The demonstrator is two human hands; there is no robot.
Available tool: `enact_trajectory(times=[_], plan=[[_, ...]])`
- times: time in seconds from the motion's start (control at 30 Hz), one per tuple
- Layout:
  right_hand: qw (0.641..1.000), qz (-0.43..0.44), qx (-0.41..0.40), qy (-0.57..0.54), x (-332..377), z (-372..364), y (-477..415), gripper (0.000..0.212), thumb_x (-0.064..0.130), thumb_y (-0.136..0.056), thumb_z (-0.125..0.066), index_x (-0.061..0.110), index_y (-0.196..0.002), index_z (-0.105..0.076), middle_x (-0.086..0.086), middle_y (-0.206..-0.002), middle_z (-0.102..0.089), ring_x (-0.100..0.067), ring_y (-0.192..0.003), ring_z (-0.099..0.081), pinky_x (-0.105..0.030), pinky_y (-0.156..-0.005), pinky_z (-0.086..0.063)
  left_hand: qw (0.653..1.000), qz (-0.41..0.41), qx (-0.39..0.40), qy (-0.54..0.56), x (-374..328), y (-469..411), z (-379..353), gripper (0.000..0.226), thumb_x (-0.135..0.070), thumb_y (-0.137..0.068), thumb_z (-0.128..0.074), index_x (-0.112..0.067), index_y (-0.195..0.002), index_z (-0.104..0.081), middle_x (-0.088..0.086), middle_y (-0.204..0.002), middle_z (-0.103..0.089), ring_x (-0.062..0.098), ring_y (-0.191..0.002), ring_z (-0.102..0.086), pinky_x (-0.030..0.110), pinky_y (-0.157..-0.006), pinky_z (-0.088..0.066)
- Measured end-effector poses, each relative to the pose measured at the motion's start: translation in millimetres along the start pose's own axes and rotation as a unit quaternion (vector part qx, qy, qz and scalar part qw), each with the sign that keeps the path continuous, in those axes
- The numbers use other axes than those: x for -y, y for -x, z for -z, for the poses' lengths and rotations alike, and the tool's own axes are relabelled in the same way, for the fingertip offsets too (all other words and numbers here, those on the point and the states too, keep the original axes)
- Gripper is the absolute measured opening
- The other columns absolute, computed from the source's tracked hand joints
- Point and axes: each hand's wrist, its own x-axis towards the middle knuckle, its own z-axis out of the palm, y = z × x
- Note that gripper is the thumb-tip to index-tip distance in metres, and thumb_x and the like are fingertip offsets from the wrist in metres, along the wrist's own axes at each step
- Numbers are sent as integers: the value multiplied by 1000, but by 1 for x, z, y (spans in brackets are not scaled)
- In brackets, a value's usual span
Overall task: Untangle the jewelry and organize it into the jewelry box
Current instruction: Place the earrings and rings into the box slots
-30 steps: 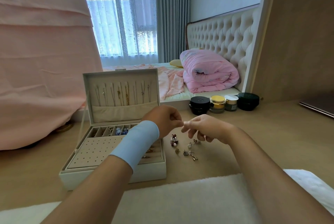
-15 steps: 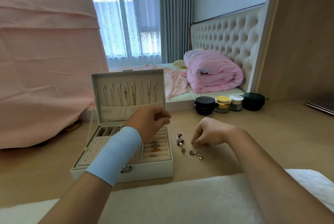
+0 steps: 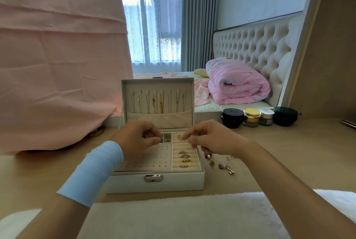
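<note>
Over the back compartments of the jewelry box, near the front edge of the table, a small blue piece is pinched by the left hand and should be lowered gently; the grip of the right hand cannot be told.

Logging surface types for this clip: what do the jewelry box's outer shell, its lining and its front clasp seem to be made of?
Outer shell: smooth white with a faint, even sheen; probably faux leather, possibly coated board.
Lining: matte beige with no glare and a soft, padded look; likely velvet-like fabric.
Clasp: bright silver-grey with reflections; looks like polished metal.
</note>
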Motion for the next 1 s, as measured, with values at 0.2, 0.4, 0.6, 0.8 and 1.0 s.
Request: enact_trajectory(times=[0.2, 0.4, 0.6, 0.8, 1.0], plan=[[999, -1, -38, 2, 20, -8, -4, 16, 12, -97, -63, 15, -100, -78, 1, -85, -76, -8, -55, -56, -19, -55, -48, 999, 1, -9, -42, 21, 19, 8, 7, -30, -91, -65, -34, -95, -69, -20, -91, -65, -2, -85, -59, 8, -78, -45], [997, 29, -47, 52, 38, -7, -21, 16, 14, -97, -65, 26, -95, -75, 2, -89, -75, -6, -55, -56, -18, -65, -53, 999, -19, -31, -38, 37, 30, 1, 9, -32, -89, -66, -40, -92, -67, -24, -91, -63, -2, -87, -56, 13, -75, -43], [979, -12, 14, 202, 31, -9, -29, 17, 17, -92, -72, 29, -103, -78, 17, -95, -70, 10, -75, -63, -8, -69, -46, 997, -41, -42, -41, 45, 32, -4, 14, -35, -89, -66, -36, -102, -70, -22, -95, -60, 2, -90, -53, 23, -85, -48], [968, -35, 6, 248, 22, -20, -32, 19, 20, -89, -75, 34, -100, -79, 20, -92, -68, 4, -87, -63, -9, -73, -42, 998, -33, -54, 5, 51, 36, -8, 21, -31, -89, -66, -37, -109, -67, -21, -105, -58, 0, -100, -51, 17, -89, -40], [957, -27, -3, 290, 26, -21, -34, 10, 24, -87, -77, 33, -92, -80, 17, -98, -74, 3, -87, -64, -14, -77, -48, 998, -10, -46, 49, 44, 41, -9, 23, -26, -91, -65, -39, -109, -64, -19, -110, -60, 1, -103, -55, 16, -93, -44]])
